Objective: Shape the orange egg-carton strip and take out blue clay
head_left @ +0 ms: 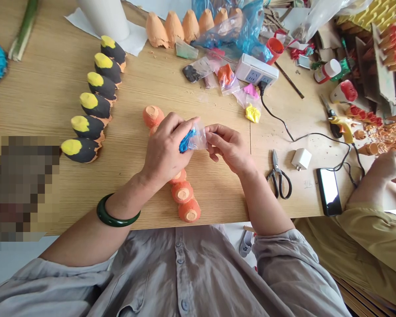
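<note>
Held in my left hand (165, 147) is a small clear plastic bag of blue clay (187, 141), the fingers curled around its filled end. My right hand (229, 145) pinches the bag's other end between thumb and fingers. Beneath my left hand lies a row of orange-painted egg-carton cups (182, 193) with pale round tops; its middle is hidden by the hand. To the left stands a row of black egg-carton cups (99, 105) with yellow clay on their tips. A dark green bangle circles my left wrist.
Small bags of clay (227, 77) lie beside a white power strip (255, 70). Scissors (277, 176), a white charger (301, 158) and a phone (329, 191) are at my right. Plain cups (190, 26) stand at the back. A co-worker's hand (387, 166) is at the right edge.
</note>
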The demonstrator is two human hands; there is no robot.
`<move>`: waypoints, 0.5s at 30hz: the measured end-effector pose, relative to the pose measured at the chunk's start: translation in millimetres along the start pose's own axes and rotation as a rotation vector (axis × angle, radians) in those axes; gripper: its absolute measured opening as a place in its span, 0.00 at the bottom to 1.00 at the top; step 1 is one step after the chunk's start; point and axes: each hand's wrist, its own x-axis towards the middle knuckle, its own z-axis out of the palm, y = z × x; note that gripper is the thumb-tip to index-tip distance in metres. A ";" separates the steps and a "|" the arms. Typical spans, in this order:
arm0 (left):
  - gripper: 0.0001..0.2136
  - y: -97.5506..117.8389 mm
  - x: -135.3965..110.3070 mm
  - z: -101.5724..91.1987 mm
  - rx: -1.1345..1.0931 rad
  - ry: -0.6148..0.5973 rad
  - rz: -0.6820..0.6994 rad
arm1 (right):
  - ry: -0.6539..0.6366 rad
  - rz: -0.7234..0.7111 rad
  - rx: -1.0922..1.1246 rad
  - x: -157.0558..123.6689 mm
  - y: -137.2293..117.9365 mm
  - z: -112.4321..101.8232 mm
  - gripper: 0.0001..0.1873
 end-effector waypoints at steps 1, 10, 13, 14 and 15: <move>0.31 0.2 0.1 0.1 -0.005 -0.015 0.009 | -0.007 -0.005 -0.004 0.7 1.4 0.3 0.34; 0.30 2.4 -0.4 2.1 0.034 -0.115 0.082 | 0.041 -0.047 -0.123 5.5 21.0 0.6 0.31; 0.30 1.8 -0.3 3.0 0.021 -0.147 0.053 | 0.030 -0.031 -0.180 4.8 20.8 -0.6 0.29; 0.30 1.6 -0.2 2.9 0.013 -0.153 0.036 | 0.017 -0.019 -0.186 4.3 18.6 -1.0 0.28; 0.29 1.4 0.1 2.7 0.005 -0.150 0.024 | 0.001 -0.009 -0.178 3.6 15.7 -1.4 0.28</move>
